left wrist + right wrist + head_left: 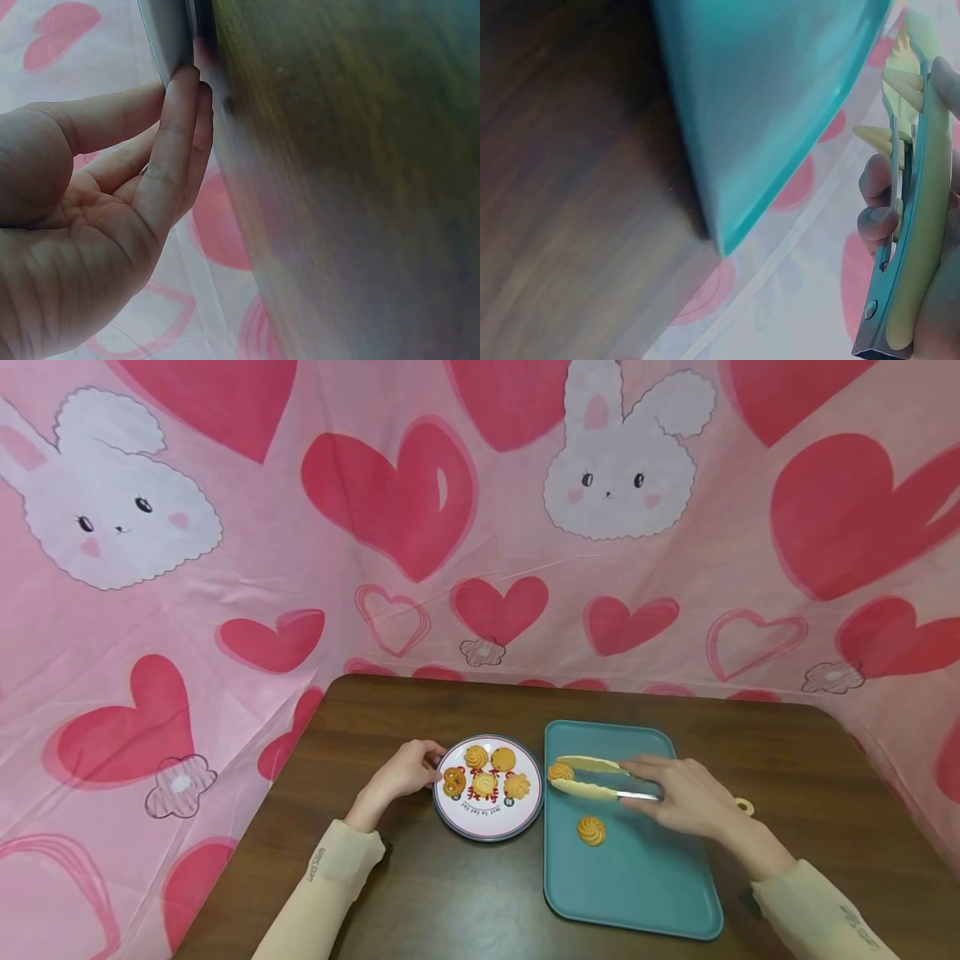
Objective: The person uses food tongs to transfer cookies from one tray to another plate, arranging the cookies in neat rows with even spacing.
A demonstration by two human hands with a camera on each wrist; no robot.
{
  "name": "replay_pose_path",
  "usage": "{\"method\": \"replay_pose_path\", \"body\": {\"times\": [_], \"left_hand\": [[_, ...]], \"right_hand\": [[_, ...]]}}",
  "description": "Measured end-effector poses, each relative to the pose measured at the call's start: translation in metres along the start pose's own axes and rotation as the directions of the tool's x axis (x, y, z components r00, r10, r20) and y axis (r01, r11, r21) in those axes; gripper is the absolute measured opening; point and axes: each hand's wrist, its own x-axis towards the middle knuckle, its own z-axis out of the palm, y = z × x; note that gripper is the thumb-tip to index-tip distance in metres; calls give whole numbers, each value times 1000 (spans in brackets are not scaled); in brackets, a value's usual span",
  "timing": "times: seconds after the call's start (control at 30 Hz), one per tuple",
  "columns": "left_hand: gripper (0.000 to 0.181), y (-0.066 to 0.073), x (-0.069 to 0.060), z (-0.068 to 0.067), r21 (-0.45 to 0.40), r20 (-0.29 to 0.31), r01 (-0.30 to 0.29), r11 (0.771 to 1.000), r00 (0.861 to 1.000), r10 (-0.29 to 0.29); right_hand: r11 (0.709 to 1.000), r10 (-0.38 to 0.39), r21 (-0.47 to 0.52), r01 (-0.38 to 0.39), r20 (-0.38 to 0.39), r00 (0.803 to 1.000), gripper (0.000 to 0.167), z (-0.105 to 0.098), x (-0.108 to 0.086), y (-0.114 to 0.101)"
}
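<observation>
**Tongs pinch a swirl cookie over the teal tray**

From where I stand, the teal tray (pixel 626 889) lies on the brown wooden counter (pixel 405 902). Over its left edge, towards the far end, a piped swirl cookie (pixel 560 774) sits between the scalloped tips of pale yellow serving tongs (pixel 585 790); whether it clears the tray's surface, I can't tell. The right hand (pixel 693 797), above the tray's right side, has its fingers curled round both arms of the tongs, presumably squeezing so the cookie won't slip. The tongs probably spare the cookies from being touched.

A 2nd swirl cookie (pixel 592 831) rests on the tray, left of its middle.

Just left of the tray is a printed white plate (pixel 487 829), bearing 5 cookies, among them a pretzel-shaped cookie (pixel 453 782). They sit apart, perhaps so none hides another. At the plate's side farthest from the tray, the left hand (pixel 405 768) pinches the rim, thumb and fingers nearly together with only the edge between, seemingly to steady it.
</observation>
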Motion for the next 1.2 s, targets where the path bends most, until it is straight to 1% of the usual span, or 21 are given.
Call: {"method": "replay_pose_path", "body": {"times": [0.17,0.4,0.73,1.03,1.2], "left_hand": [[37,-1,0,0,1,2,8,1000,1000,-8],[37,-3,1,1,5,5,4,1000,1000,-4],[37,-4,2,1,1,1,-17,1000,1000,17],[37,-3,2,0,-3,1,-3,1000,1000,3],[37,-3,2,1,-3,2,-10,1000,1000,10]], "right_hand": [[1000,-13,16,13,-3,1000,55,1,8,-7],[997,-69,31,69,1,998,54,2,21,-21],[990,-132,44,130,45,990,55,3,37,-44],[988,-136,86,128,101,986,54,10,47,-62],[986,-147,101,135,122,982,52,16,49,-70]]}}
